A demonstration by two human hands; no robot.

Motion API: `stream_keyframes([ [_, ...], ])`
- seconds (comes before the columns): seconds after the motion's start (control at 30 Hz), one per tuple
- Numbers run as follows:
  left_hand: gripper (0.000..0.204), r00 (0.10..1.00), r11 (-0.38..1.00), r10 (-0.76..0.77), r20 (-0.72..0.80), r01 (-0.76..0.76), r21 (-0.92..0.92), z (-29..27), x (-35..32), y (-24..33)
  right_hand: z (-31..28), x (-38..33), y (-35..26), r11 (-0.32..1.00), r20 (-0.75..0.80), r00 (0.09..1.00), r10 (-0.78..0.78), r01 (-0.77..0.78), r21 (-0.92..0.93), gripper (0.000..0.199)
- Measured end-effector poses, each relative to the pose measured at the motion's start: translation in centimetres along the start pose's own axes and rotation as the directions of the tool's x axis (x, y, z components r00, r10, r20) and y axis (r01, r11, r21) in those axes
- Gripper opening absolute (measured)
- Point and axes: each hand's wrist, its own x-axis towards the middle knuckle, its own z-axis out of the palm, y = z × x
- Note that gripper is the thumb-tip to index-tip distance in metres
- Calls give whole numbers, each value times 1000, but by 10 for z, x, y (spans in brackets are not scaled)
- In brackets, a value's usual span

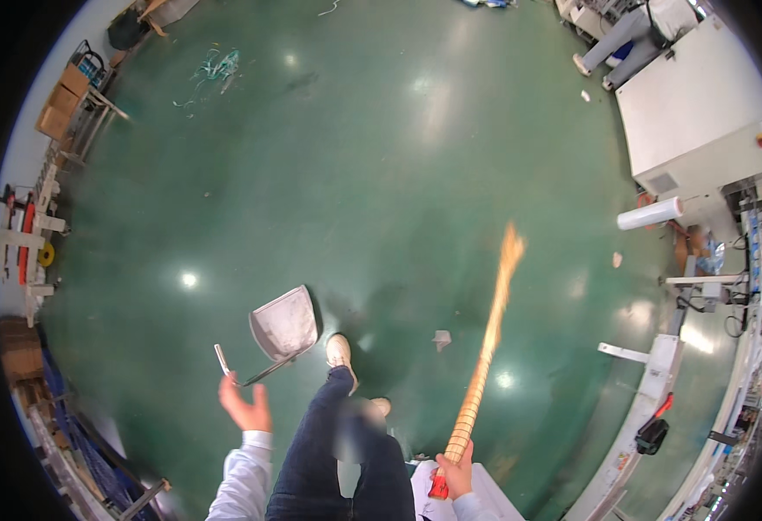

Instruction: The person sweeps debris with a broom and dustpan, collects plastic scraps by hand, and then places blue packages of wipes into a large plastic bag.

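**Head view: broom in one hand, dustpan by the other**

Head camera looks down at a shiny green floor. Brown cardboard boxes sit far up and left of the dustpan, on a metal rack. A white roll lies well to the right of the dustpan, beside a big white machine box.

The grey metal dustpan stands on the floor just left of the person's shoe. I cannot tell if anything is inside it. Its thin handle points down and left toward the left hand. That hand is spread wide and holds nothing.

The right hand is wrapped tight around the broom, right of the dustpan. Its orange stick looks ribbed and blurry. A scrap of paper lies between dustpan and broom.
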Motion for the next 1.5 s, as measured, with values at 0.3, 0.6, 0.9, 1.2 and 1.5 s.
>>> stream_keyframes([
  [0.3,37,828,850,-435,355,507,-141,39,48,-151,211,111,-23,884,476,823,310,-434,175,12],
  [0.6,36,649,595,-703,292,761,-259,-6,153,-212,438,180,-293,991,627,776,65,-123,49,29],
  [0.9,49,606,567,-776,175,792,-227,-54,253,-232,509,213,-410,990,142,989,46,-27,-136,23],
  [1.2,67,342,341,-940,-3,937,-70,-34,395,-171,854,316,-447,910,578,726,373,-409,-73,11],
  [1.5,75,165,189,-929,-331,981,-41,-68,568,-242,1283,325,-581,943,790,556,258,-324,-80,11],
])
